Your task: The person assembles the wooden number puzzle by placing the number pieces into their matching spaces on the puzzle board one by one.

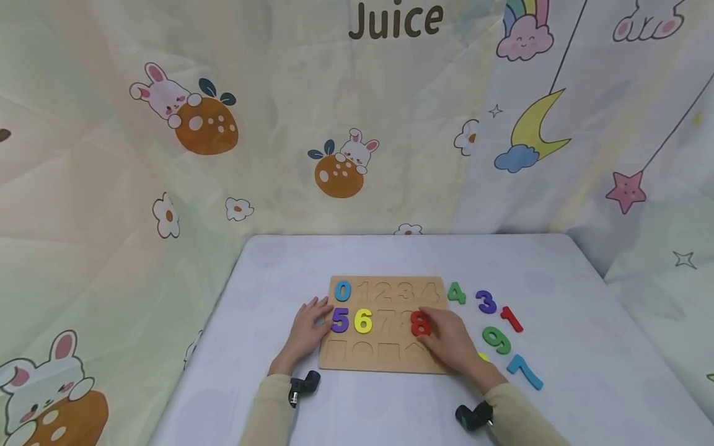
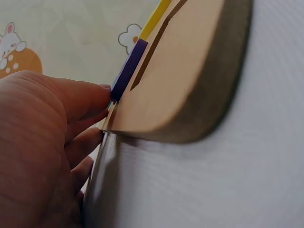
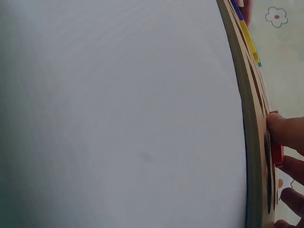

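My right hand pinches a red number 8 between thumb and fingers, over the middle row of a wooden number board. In the right wrist view the red 8 stands up from the board's surface, close over a recess. My left hand rests at the board's left edge. Its thumb tip touches the side of a purple 5, with the other fingers extended along the edge. Next to the purple 5 sits a yellow 6, and a blue 0 lies in the top row.
Right of the board lie a green 4, a purple 3, a red 1, a green 9 and a blue 7. A yellow piece is mostly hidden by the right wrist. Behind the white table hangs a printed cloth.
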Tool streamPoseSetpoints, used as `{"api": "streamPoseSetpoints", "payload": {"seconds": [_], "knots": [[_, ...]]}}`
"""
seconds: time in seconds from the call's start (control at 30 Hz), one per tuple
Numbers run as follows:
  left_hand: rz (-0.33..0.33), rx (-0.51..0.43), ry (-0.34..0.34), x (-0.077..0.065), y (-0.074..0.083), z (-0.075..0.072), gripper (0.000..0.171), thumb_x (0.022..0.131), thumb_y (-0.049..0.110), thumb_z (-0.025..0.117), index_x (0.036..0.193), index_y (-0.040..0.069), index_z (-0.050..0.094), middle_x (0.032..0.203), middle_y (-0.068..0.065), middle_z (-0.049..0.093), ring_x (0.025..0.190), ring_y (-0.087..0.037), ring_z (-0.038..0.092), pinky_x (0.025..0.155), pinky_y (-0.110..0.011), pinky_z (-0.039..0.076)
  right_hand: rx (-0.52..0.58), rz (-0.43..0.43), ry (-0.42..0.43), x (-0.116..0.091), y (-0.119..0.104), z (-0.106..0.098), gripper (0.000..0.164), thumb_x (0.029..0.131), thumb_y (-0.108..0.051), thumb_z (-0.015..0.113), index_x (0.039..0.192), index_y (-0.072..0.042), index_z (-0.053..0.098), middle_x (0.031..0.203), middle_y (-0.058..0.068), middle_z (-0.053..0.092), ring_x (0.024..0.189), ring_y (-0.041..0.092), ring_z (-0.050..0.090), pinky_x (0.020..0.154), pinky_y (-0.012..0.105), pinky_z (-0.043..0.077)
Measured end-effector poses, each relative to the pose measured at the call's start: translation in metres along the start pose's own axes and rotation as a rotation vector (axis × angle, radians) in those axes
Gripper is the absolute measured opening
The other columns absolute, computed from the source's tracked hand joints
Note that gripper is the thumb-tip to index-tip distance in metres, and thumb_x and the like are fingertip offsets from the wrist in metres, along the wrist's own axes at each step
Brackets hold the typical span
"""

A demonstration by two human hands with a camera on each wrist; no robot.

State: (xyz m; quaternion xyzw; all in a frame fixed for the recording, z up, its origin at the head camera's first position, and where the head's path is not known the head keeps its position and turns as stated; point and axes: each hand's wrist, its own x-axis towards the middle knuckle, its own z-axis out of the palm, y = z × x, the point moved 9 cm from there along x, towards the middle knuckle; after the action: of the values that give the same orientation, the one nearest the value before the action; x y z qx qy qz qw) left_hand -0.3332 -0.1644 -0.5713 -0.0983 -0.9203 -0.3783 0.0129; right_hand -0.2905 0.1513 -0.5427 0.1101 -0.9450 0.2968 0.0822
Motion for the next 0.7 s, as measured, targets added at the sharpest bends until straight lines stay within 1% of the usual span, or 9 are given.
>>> {"api": "streamPoseSetpoints", "payload": {"seconds": [0.13, 0.23, 0.3, 0.37, 0.47, 0.57, 0.7], "knots": [[-0.004, -0.004, 0.000, 0.000, 0.000, 0.001, 0.041, 0.093, 0.020, 0.063, 0.132, 0.009, 0.061, 0.151, -0.003, 0.044, 0.147, -0.028, 0.023, 0.124, -0.047, 0.006, 0.013, 0.006, 0.008, 0.003, -0.003, 0.003, 0.066, 0.076, -0.022, 0.085, 0.133, -0.007, 0.058, 0.125, 0.010, 0.065, 0.114, 0.028, 0.057, 0.099, 0.048, 0.049], [-0.005, -0.008, -0.001, 0.000, 0.000, 0.001, 0.041, 0.093, 0.020, 0.063, 0.132, 0.009, 0.060, 0.151, -0.004, 0.044, 0.147, -0.028, 0.023, 0.124, -0.047, 0.006, 0.030, 0.000, 0.014, 0.005, -0.006, 0.005, 0.063, 0.076, -0.024, 0.085, 0.131, -0.007, 0.060, 0.124, 0.009, 0.065, 0.114, 0.029, 0.057, 0.101, 0.050, 0.047], [-0.005, -0.009, -0.001, 0.000, 0.000, 0.000, 0.041, 0.093, 0.021, 0.063, 0.132, 0.009, 0.060, 0.151, -0.004, 0.044, 0.147, -0.028, 0.023, 0.124, -0.047, 0.006, 0.040, 0.000, 0.018, 0.005, -0.007, 0.007, 0.061, 0.076, -0.025, 0.085, 0.130, -0.007, 0.061, 0.124, 0.010, 0.066, 0.116, 0.030, 0.057, 0.107, 0.054, 0.041], [-0.004, -0.006, 0.001, 0.000, 0.001, 0.000, 0.041, 0.093, 0.021, 0.063, 0.132, 0.009, 0.060, 0.151, -0.004, 0.044, 0.147, -0.028, 0.023, 0.124, -0.047, 0.006, 0.053, 0.006, 0.020, 0.006, -0.009, 0.008, 0.060, 0.077, -0.025, 0.084, 0.129, -0.007, 0.061, 0.125, 0.011, 0.066, 0.119, 0.031, 0.057, 0.113, 0.058, 0.032], [0.001, 0.000, 0.006, 0.000, 0.002, -0.002, 0.041, 0.093, 0.020, 0.064, 0.132, 0.009, 0.060, 0.151, -0.005, 0.044, 0.147, -0.029, 0.024, 0.124, -0.047, 0.007, 0.074, 0.026, 0.025, 0.008, -0.009, 0.010, 0.058, 0.077, -0.024, 0.084, 0.128, -0.007, 0.062, 0.125, 0.012, 0.066, 0.120, 0.032, 0.056, 0.118, 0.060, 0.018], [0.001, 0.007, 0.005, 0.000, 0.002, -0.002, 0.041, 0.093, 0.020, 0.064, 0.132, 0.009, 0.060, 0.151, -0.004, 0.044, 0.147, -0.028, 0.024, 0.124, -0.047, 0.007, 0.110, 0.058, 0.027, 0.008, -0.008, 0.012, 0.057, 0.077, -0.023, 0.084, 0.128, -0.007, 0.062, 0.124, 0.011, 0.066, 0.120, 0.031, 0.055, 0.120, 0.058, 0.012], [0.003, 0.005, 0.001, 0.000, 0.003, -0.001, 0.041, 0.093, 0.020, 0.063, 0.132, 0.008, 0.060, 0.151, -0.005, 0.044, 0.147, -0.029, 0.023, 0.124, -0.047, 0.007, 0.134, 0.098, 0.024, 0.008, -0.004, 0.015, 0.057, 0.078, -0.024, 0.084, 0.129, -0.009, 0.063, 0.125, 0.010, 0.066, 0.121, 0.030, 0.052, 0.122, 0.056, 0.009]]}}
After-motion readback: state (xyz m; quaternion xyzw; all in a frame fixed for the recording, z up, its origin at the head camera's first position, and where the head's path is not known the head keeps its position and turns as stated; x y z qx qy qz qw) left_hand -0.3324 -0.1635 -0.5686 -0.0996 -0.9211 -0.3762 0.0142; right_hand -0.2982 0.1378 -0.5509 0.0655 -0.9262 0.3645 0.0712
